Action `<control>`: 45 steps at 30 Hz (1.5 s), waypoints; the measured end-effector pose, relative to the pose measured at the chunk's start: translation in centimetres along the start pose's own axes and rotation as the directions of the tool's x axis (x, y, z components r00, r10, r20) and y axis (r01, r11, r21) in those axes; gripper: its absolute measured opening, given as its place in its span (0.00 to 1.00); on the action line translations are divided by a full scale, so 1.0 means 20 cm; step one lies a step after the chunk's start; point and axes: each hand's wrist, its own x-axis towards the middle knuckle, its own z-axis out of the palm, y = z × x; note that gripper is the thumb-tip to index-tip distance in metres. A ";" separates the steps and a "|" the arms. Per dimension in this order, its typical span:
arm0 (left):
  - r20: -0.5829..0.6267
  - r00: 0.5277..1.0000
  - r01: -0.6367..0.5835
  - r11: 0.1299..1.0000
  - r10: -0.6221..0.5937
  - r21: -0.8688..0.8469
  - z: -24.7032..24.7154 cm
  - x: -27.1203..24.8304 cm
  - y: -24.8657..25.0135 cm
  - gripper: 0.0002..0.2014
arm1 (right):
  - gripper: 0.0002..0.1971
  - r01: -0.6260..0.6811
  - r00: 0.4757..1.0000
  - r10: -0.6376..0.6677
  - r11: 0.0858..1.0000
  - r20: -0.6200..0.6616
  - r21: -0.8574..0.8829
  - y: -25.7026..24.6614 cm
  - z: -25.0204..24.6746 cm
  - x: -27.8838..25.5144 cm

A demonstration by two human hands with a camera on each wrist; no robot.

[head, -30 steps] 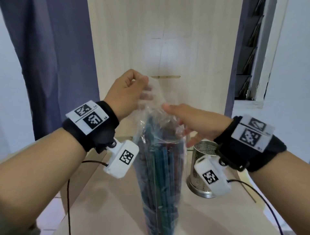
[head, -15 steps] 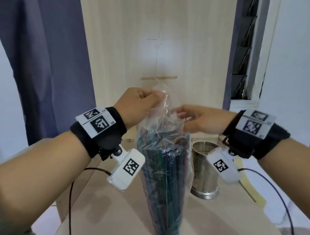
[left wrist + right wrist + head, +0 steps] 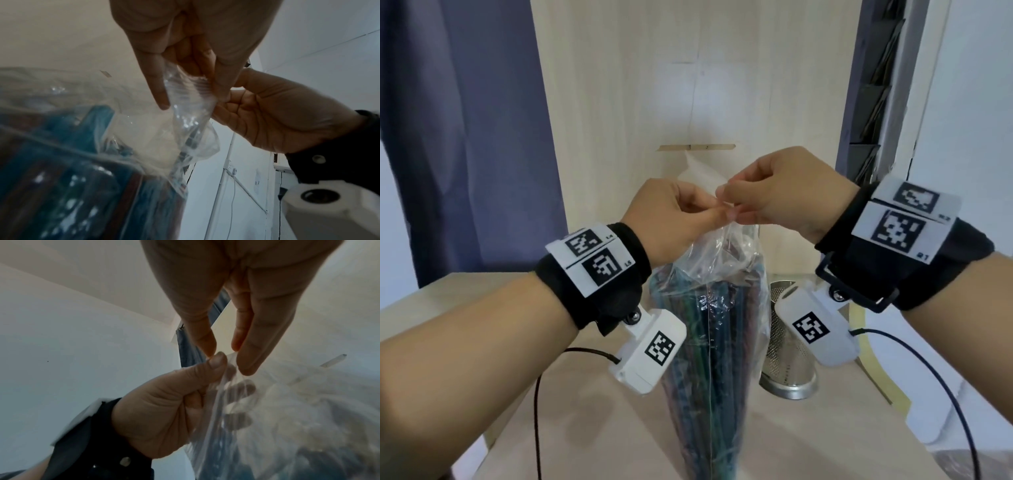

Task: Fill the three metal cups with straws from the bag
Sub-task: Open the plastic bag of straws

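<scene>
Both my left hand (image 3: 671,219) and right hand (image 3: 784,192) pinch the straw bag (image 3: 709,308) top (fingertips touching), above the table edge (image 3: 493,425)

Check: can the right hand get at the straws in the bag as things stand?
Probably not yet. Both hands, left and right, pinch the bag at its gathered top, which looks closed above the straws. The plastic is in the way until the mouth is opened.
</scene>
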 end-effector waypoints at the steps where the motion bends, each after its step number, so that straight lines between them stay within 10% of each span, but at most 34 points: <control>1: -0.006 1.000 0.007 1.000 -0.007 0.004 0.00 0.00 -0.01 0.07 | 0.07 -0.011 1.000 0.011 1.000 0.004 0.020 0.00 0.01 0.00; 15: 0.170 0.960 0.271 0.899 -0.224 -0.345 -0.02 0.00 -0.01 0.13 | 0.06 -0.003 0.998 0.018 0.966 -0.054 0.257 0.09 0.02 0.01; 32: 0.198 0.964 0.247 0.878 -0.179 -0.409 0.00 -0.03 -0.03 0.09 | 0.03 0.092 0.995 -0.090 0.995 -0.052 0.028 0.10 0.03 -0.07; 38: -0.062 0.998 -0.029 0.996 0.034 0.088 0.04 -0.04 -0.06 0.05 | 0.10 0.137 0.979 -0.179 0.933 -0.100 -0.334 0.05 0.04 -0.10; 45: -0.020 0.921 -0.337 0.821 0.389 0.462 0.07 -0.07 -0.09 0.03 | 0.13 0.085 0.987 -0.142 0.863 -0.077 -0.499 0.00 0.02 -0.09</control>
